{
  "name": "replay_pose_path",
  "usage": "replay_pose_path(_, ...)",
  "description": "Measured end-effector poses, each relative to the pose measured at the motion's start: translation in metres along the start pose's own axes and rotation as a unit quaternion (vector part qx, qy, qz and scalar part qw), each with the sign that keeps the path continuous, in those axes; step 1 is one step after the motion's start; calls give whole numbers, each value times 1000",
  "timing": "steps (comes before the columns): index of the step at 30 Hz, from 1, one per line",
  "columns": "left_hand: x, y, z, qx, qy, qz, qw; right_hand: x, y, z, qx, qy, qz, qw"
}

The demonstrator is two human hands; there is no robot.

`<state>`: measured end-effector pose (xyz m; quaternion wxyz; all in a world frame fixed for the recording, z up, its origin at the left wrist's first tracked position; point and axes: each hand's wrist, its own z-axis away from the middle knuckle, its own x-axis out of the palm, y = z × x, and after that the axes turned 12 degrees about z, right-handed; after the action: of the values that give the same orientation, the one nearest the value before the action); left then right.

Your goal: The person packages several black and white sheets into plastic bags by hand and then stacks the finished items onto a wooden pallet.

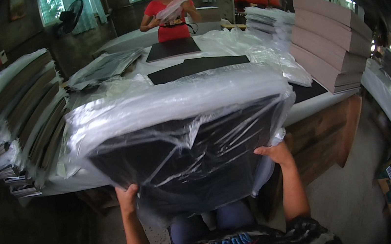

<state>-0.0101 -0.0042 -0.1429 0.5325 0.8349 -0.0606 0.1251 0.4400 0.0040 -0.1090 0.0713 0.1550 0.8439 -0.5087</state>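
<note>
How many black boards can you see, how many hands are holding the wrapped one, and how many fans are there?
Black boards: 3, the plastic-wrapped board and two bare boards on the table
Hands holding the wrapped one: 2, left hand and right hand
Fans: 1, fan
Total: 6

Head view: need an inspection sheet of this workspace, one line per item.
Surface: white table, mostly covered.
Job's things: black boards in a clear plastic bag, held up at the table's near edge.
Clutter: loose plastic bags, two black sheets, bagged stacks at left, brown board stack at right.
Grippers: left hand and right hand grip the bag's lower corners.
Cables: nothing seen.
Surroundings: a person in red across the table, fan, windows.
</note>
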Motion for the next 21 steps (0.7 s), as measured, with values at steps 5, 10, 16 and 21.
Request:
replay_pose_path(5, -19, -47, 4, -120, 13, -81, 989, 34, 42, 6, 7, -52, -22, 998)
replay_pose_path(10, -4, -78, 6, 43, 109, -68, 991, 59, 83, 23, 39, 47, -39, 997)
replay_pose_path(16, -28, -76, 9, -168, 7, -59, 984, 63, 121, 30, 92, 3, -70, 993)
replay_pose_path(21, -7, -96, 32, -10, 111, -57, 992, 71, 130, 31, -25, 135, 38, 990)
